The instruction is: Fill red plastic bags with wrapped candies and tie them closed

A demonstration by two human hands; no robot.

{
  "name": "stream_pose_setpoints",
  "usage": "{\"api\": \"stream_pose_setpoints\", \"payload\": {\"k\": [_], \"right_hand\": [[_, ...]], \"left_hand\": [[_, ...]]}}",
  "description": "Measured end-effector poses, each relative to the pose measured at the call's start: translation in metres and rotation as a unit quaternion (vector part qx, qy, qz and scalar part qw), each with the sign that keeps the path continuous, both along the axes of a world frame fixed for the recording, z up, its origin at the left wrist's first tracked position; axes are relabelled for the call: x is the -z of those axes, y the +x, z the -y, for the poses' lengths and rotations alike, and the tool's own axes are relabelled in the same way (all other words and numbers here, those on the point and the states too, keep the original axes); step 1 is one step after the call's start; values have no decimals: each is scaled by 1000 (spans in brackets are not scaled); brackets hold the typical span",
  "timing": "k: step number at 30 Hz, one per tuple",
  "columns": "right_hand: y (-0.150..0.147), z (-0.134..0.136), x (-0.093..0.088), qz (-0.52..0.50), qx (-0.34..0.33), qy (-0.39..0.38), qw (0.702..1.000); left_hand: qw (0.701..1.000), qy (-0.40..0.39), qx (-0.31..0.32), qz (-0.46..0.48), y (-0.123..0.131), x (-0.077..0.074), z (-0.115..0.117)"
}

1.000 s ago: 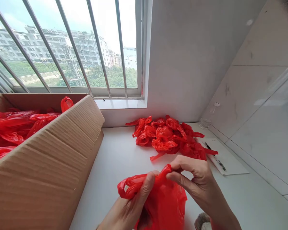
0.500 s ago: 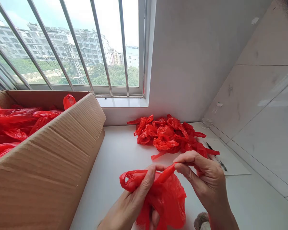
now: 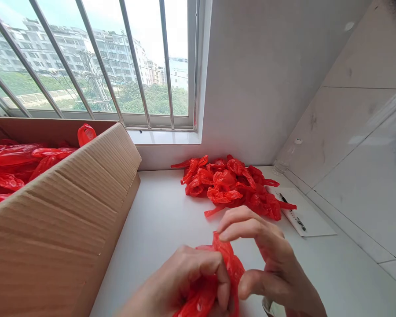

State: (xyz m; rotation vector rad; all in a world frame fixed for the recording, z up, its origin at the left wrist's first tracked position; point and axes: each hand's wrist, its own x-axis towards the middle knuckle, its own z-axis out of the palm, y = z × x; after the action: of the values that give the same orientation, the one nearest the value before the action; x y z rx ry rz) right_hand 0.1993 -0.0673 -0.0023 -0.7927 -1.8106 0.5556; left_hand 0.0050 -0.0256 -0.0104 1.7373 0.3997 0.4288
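My left hand is wrapped round a crumpled red plastic bag, with parts of the bag bulging out above and below the fingers. To its right, my right hand is curved with thumb and fingers spread apart. Its fingertips are at the bag's top end; whether they touch it I cannot tell. Beyond the hands, a heap of knotted red plastic bags lies on the white table against the wall.
A cardboard box filled with more red bags stands at the left, below a barred window. Right of the heap lie white paper and a black pen. A clear bottle is in the back corner.
My right hand has released the pinched end of the bag and spread its fingers. My left hand has turned over and closed round the bag, which is now more bunched up.
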Motion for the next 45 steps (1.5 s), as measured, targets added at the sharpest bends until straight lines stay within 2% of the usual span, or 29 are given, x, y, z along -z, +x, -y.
{"api": "stream_pose_setpoints", "payload": {"k": [3,5,8,11,13,15,17,19,22,24,27,29,32,34,38,42,45], "right_hand": [[-1,-10,9,14,-88,-154,984],[-4,-13,12,22,-118,-221,968],[-9,-16,13,20,-71,-246,966],[-13,-19,14,27,-58,-246,967],[-14,-21,14,32,-75,-224,971],[-13,-22,14,41,-59,-185,980],[-10,-22,14,75,-3,-126,989],[-6,-21,13,135,69,-29,988],[-2,-21,13,208,151,120,959],[0,-21,13,223,171,172,944],[8,-25,13,215,174,190,942],[19,-30,14,198,168,165,951],[47,-43,23,178,156,90,967],[70,-54,34,164,157,35,973],[106,-72,62,114,183,-43,976],[120,-83,82,99,193,-81,973],[122,-88,91,74,188,-84,976]], "left_hand": [[988,142,7,-57,0,-1,5],[969,226,-50,-90,-2,-4,6],[914,351,-187,-82,-3,-8,5],[875,410,-248,-71,-1,-7,2],[870,419,-253,-66,1,-6,1],[867,430,-247,-58,2,-6,0],[860,444,-244,-69,-1,-7,-1],[847,465,-242,-88,-5,-9,-3],[836,490,-218,-116,-12,-12,-6],[831,501,-210,-121,-14,-13,-8],[822,514,-216,-118,-17,-13,-10],[817,516,-222,-130,-22,-11,-12],[826,486,-225,-174,-33,-7,-16],[834,456,-229,-211,-40,-5,-17],[828,442,-239,-248,-45,-4,-16],[843,361,-255,-307,-45,-1,-15],[840,310,-261,-361,-47,3,-15]]}}
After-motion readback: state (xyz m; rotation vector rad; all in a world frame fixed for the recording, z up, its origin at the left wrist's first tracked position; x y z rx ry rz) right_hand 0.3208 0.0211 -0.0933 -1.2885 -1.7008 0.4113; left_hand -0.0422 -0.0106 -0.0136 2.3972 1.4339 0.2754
